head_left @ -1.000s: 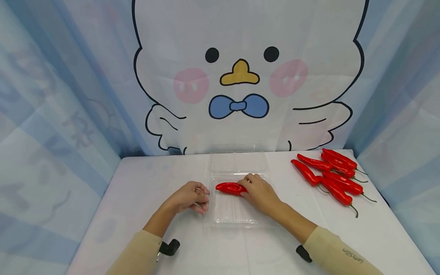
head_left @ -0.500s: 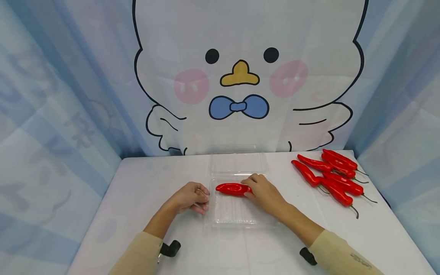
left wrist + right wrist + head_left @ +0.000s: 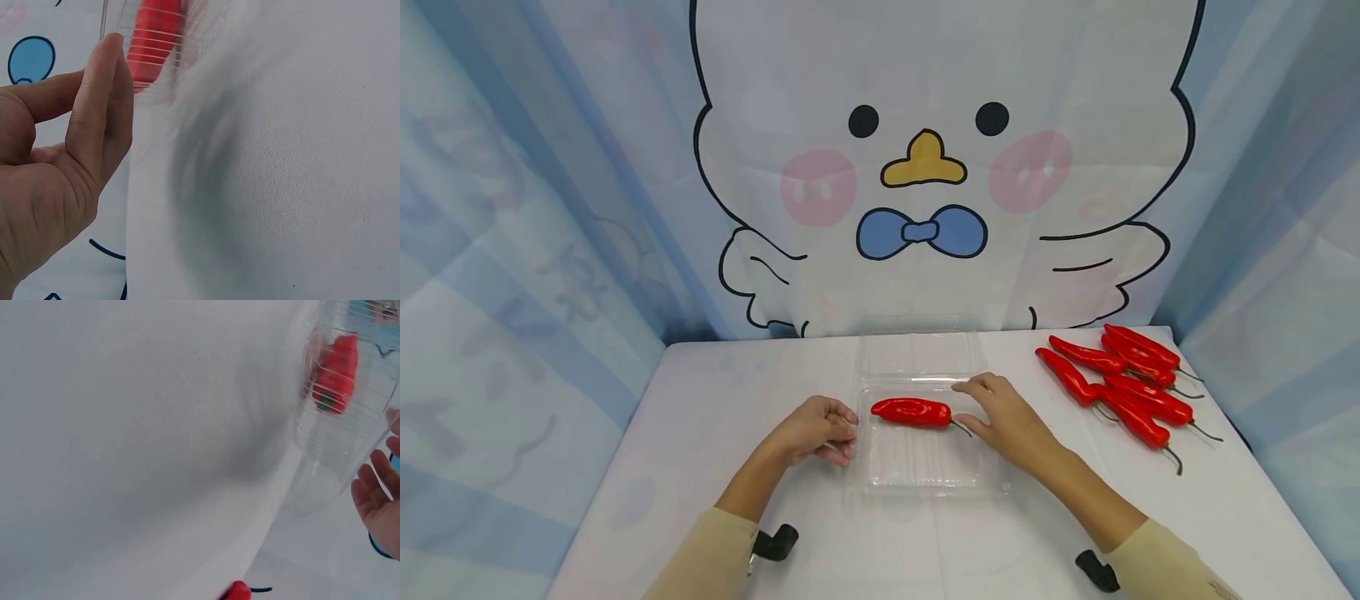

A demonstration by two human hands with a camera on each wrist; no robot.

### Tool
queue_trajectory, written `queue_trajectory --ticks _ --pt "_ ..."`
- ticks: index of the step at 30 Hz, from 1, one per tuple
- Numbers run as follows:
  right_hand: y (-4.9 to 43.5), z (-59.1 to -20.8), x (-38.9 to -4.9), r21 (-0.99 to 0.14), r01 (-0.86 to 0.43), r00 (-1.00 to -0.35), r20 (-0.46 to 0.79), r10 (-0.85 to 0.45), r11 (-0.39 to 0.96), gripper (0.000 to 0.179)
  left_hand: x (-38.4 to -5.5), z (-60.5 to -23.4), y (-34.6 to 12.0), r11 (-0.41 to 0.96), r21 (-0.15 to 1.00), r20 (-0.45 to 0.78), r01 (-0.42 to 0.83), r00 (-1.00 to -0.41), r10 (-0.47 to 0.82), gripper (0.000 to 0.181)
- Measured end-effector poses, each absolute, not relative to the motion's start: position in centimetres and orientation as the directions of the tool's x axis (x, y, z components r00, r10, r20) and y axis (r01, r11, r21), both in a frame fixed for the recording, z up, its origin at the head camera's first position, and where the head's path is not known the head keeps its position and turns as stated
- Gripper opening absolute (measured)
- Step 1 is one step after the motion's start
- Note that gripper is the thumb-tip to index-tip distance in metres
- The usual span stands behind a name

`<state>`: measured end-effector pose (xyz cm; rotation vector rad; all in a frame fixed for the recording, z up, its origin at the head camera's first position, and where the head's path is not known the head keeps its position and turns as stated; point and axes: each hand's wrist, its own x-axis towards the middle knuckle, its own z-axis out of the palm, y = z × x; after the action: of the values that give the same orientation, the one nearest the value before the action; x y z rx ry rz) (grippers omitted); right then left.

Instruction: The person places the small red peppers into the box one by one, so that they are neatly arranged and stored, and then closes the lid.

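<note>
A red chili pepper (image 3: 912,412) lies crosswise in the back part of a clear plastic box (image 3: 917,479), its stem pointing right. The box's hinged lid (image 3: 919,357) is folded back toward the curtain. At the box's left edge, my left hand (image 3: 816,429) pinches the rim with bent fingers; in the left wrist view the fingertips (image 3: 114,42) meet the clear wall. My right hand (image 3: 1011,421) is just right of the pepper's stem, thumb and fingers spread, holding nothing. The right wrist view shows this hand (image 3: 381,500) beside the box wall, apart from the pepper (image 3: 337,375).
Several more red chili peppers (image 3: 1138,412) lie in a loose pile at the table's back right. The table (image 3: 737,367) has a white cloth. A curtain (image 3: 925,292) with a cartoon chick stands behind it, and blue curtains (image 3: 550,292) close off the sides.
My right hand has let go of the pepper and moved right, baring its stem. The pepper stays in the box. My left hand has kept its place at the rim.
</note>
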<state>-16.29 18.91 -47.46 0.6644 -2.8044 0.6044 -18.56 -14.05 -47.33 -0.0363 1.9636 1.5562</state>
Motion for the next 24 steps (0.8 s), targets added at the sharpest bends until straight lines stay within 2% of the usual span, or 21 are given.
queue_trajectory --ticks 7,13,20,24 --pt "21.1 -46.8 -15.9 -0.413 -0.409 -0.905 0.301 -0.302 0.814 0.053 -18.4 -47.3 -13.9 0.305 0.868 -0.482 -0.392 -0.815 0.322 0.024" --pt "23.1 -46.7 -15.8 -0.419 -0.379 -0.912 0.318 -0.257 0.825 0.057 -18.3 -47.0 -13.7 0.313 0.865 -0.482 -0.392 -0.822 0.303 0.023" --pt "25.6 -47.0 -16.2 -0.417 -0.365 -0.905 0.367 -0.213 0.832 0.066 -18.2 -47.0 -13.6 0.31 0.865 -0.482 -0.395 -0.825 0.295 0.023" --pt "27.1 -47.2 -16.7 -0.428 -0.318 -0.926 0.332 -0.18 0.846 0.075 -18.2 -47.1 -13.7 0.302 0.865 -0.484 -0.4 -0.825 0.294 0.023"
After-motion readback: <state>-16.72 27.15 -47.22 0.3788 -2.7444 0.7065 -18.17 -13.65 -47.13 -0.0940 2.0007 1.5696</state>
